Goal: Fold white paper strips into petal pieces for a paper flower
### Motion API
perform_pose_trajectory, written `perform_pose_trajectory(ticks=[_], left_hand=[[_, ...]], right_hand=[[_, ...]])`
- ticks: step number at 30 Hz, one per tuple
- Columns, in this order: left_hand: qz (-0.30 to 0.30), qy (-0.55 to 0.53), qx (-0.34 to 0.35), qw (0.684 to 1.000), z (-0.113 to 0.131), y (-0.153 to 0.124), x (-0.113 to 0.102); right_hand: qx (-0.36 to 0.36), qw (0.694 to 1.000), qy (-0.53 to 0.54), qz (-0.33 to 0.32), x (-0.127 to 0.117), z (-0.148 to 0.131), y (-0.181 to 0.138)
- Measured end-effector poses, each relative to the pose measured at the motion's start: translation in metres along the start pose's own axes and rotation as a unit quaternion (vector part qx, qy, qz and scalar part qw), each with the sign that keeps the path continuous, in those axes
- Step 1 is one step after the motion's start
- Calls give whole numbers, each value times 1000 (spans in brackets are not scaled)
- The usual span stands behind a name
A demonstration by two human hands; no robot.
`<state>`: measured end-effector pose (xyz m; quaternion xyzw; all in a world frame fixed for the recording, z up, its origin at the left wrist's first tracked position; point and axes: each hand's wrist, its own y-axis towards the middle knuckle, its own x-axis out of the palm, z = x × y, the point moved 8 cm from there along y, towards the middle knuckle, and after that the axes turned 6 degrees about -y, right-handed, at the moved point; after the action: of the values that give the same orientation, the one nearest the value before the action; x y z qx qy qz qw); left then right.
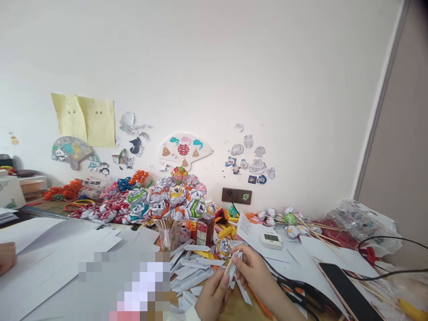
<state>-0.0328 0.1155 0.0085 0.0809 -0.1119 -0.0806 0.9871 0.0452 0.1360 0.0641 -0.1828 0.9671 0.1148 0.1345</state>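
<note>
Near the bottom centre, my left hand and my right hand are both closed on a small bundle of folded white paper strips. A pale, thin edge like a wooden stick runs along the bundle's left side; I cannot tell if it is a separate piece. One strip hangs below my fingers. Loose folded paper strips lie heaped to the left of my hands. Just behind the bundle sits a yellow and white paper flower.
A cup of wooden sticks stands before a mound of paper flowers. To the right lie black-handled scissors, a phone and a white timer. Another person's hand rests at the left edge, near paper sheets.
</note>
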Motion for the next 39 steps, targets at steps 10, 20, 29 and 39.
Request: perform_pose_trajectory(ticks=[10,20,29,39], left_hand=[[35,104,81,991,23,-8,-3],[-16,0,15,1000,4,-2,2],[-18,246,139,959,35,-15,8],[-21,267,119,956,28,-10,7]], right_hand=[[-9,999,-14,40,-11,-2,0],[-4,998,13,56,-16,-3,1],[-1,998,-2,64,-16,-8,-3],[-24,995,-86,51,-15,-10,-2]])
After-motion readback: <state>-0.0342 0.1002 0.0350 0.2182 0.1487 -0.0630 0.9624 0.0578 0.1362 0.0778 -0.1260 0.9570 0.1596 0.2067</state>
